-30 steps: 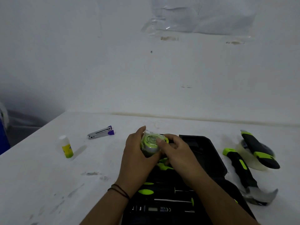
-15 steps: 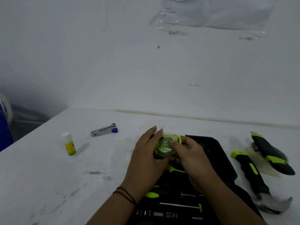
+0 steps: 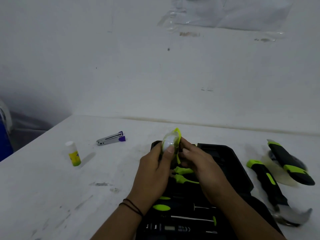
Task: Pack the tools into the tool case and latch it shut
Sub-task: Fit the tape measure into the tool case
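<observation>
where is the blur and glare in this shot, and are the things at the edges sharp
Head view: glare whitens the face of the tape measure held in both hands, left and right; the hammer and utility knife at the right edge are smeared by motion blur; the glue stick and stapler look sharper, with soft shadows; the table's far edge bows slightly.

White scuffed table [image 3: 52, 187] vs white wall [image 3: 121, 66], clear plastic sheet [image 3: 225, 13] taped up top
</observation>
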